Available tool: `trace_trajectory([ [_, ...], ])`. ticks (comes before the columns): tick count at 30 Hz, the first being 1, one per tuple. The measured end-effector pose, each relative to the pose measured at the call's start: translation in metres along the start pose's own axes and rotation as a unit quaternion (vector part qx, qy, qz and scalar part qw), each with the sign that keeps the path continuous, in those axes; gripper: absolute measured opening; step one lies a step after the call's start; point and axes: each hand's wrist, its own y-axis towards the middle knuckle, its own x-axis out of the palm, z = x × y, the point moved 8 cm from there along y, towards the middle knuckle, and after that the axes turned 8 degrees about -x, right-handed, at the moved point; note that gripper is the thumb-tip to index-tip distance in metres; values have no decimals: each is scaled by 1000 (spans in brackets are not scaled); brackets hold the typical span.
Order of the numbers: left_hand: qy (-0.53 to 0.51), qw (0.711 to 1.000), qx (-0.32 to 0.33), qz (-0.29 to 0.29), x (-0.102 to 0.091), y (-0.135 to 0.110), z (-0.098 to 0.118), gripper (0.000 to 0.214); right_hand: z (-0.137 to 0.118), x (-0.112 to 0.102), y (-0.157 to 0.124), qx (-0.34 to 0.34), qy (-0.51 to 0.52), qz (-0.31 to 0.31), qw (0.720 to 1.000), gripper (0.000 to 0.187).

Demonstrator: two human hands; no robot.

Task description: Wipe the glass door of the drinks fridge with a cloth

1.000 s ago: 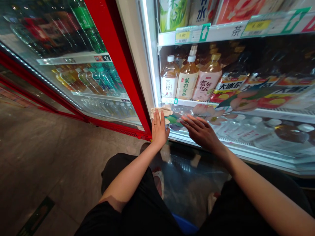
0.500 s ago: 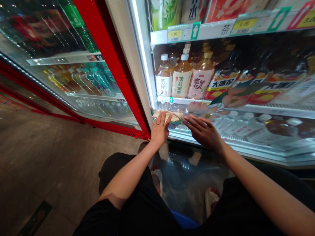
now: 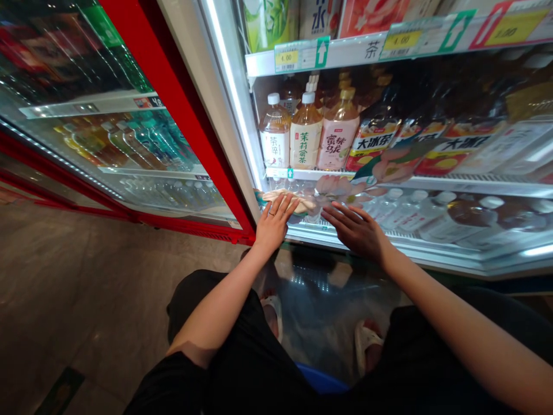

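My left hand [image 3: 272, 226] lies over a bunched cream cloth [image 3: 306, 203], pressing it against the low left corner of a lit drinks cooler's glass door [image 3: 302, 231]. Its fingers are stretched out over the cloth, and a ring shows on one of them. To the right, my right hand [image 3: 358, 231] is held out with straight fingers and nothing in it, close to the same glass. Whether its fingertips touch the glass I cannot tell. A flower decal [image 3: 384, 168] spreads across the glass above both hands.
Behind the glass stand tea bottles [image 3: 306, 138] on a shelf, with several clear bottles [image 3: 436, 214] below. A red-framed cooler [image 3: 207, 144] adjoins on the left. Something blue [image 3: 322, 379] shows on the floor between my legs, near my sandalled feet [image 3: 367, 346].
The view has shifted slightly to the right. My left hand stays on the cloth, whose folds look a little different. My right hand sits slightly farther from it.
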Motion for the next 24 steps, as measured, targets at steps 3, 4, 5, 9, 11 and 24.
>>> trace_trajectory([
  [3,8,999,29,-19,3,0,7,86,2,2,-8,-3,10,-9,1000,100],
  [4,10,998,48,-26,3,0,9,84,2,2,-10,-5,15,-11,1000,100],
  [5,12,997,67,-30,2,1,11,82,2,2,-12,-7,18,-13,1000,100],
  [9,19,997,77,0,-18,7,2,82,1,0,-21,-9,14,-24,1000,97],
  [11,22,998,60,13,-24,9,-4,83,2,0,-26,-6,16,-33,999,97],
  [24,-21,996,92,-4,-21,24,18,86,8,-13,-58,13,47,-45,998,95],
])
